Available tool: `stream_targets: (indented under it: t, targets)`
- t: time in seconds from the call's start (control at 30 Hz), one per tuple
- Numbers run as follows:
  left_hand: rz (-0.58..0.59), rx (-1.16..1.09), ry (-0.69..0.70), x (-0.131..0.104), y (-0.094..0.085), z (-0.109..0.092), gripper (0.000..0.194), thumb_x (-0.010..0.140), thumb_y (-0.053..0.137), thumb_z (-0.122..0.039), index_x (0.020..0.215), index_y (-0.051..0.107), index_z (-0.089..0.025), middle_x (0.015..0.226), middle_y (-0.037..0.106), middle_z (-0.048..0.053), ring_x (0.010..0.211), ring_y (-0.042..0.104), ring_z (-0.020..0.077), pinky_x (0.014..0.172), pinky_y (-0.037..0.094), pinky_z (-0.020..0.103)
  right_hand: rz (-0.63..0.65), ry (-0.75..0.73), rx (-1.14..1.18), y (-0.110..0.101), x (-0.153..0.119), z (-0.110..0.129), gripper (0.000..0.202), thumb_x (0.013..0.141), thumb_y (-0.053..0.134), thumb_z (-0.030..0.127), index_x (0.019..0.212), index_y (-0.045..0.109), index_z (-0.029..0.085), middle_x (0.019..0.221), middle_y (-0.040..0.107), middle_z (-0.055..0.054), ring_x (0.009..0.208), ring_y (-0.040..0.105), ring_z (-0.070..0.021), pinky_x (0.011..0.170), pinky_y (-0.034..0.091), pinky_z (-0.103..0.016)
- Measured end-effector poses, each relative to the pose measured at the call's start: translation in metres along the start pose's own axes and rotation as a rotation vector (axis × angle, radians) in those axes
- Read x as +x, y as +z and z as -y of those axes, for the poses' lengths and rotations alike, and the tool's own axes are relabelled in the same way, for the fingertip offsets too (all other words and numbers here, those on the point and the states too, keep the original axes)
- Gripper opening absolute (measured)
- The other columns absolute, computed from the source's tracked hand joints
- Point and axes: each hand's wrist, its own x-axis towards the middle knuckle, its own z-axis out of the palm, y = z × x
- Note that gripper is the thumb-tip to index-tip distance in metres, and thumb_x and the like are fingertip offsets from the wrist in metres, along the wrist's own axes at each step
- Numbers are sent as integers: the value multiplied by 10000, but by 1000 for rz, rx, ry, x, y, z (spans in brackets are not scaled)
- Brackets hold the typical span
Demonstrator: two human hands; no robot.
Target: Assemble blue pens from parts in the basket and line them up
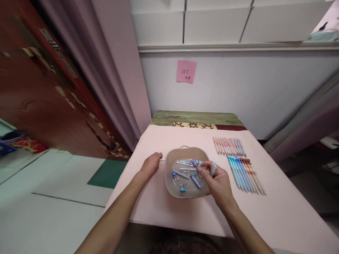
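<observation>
The left hand (151,164) is resting low over the pale pink worktop (148,206), just left of a beige plastic basin (168,185). Its fingers are closing on a thin white piece (162,160) that is reaching toward the basin's rim; whether this is a loose rod or part of the basin, one cannot tell. The right hand (217,178) is hovering over the basin's right side, its thumb and fingers pinching a small light-blue piece (200,163), while a light-blue tube (213,169) is standing up between its other fingers.

Inside the basin, loose pen parts are lying scattered: a lavender pen barrel (181,174) is slanting near the middle, a blue pen barrel (196,181) is lying toward the lower right, and a turquoise clip piece (183,189) is sitting near the front. Slim white rods (188,169) are lying among them, with other bits too small to identify.

To the right, pens are lying side by side in two groups: a pinkish-to-grey row (229,146) farther back, and a blue-and-brown row (246,174) nearer. Beyond the worktop's pink cover, a green patterned strip (196,117) is showing, and a pink sticky note (186,71) is hanging on the wall (225,77).
</observation>
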Motion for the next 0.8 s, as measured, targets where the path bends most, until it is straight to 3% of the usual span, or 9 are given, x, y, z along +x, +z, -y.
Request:
stream_targets:
  t: [0.23,0.37,0.43,0.47,0.57,0.67,0.8]
  targets:
    - [-36,25,-53,-3,-6,-6,167,790,457,-117,846,579,-216,913,633,58,847,585,206,738,409,298,-11,-23,1,-8,-4,0,349,738,690,475,896,633,169,707,649,-26,590,546,-150,523,402,-239]
    - [-192,23,-202,-13,-23,-15,155,829,421,-165,879,567,-179,851,634,89,799,596,227,700,417,318,-14,-16,8,-11,1,-3,349,733,695,470,891,641,164,696,643,-24,583,533,-143,537,412,-242]
    - [-274,-21,-199,-21,-33,-31,172,862,400,-224,906,564,-192,852,639,57,795,596,203,711,419,299,-15,-10,2,-11,5,-5,345,732,697,466,883,646,161,675,631,-16,575,522,-136,540,411,-241]
    - [-316,-144,-145,-25,-38,-41,163,863,424,-261,882,574,-200,812,641,31,755,595,185,690,421,281,-15,-10,0,-10,7,-6,343,730,698,465,876,647,159,660,622,-10,570,516,-133,540,410,-239]
    - [-248,-468,-14,-35,-45,-78,175,810,544,-367,846,606,-207,783,651,-2,710,595,157,660,435,255,-8,-10,11,-7,9,-6,338,727,696,466,855,648,157,627,602,4,553,506,-125,533,405,-233]
    - [-175,-644,-74,-38,-44,-107,295,694,668,-321,955,607,-198,775,652,-8,662,595,155,621,447,257,12,-10,28,-7,8,-5,333,732,690,460,861,650,155,647,616,-6,559,517,-128,536,413,-233]
    - [-108,-846,-75,-32,-30,-125,183,763,573,-309,895,600,-185,744,640,6,659,596,159,604,452,264,-10,-23,33,-11,4,-2,335,726,690,459,861,648,155,693,641,-27,596,549,-146,560,441,-248]
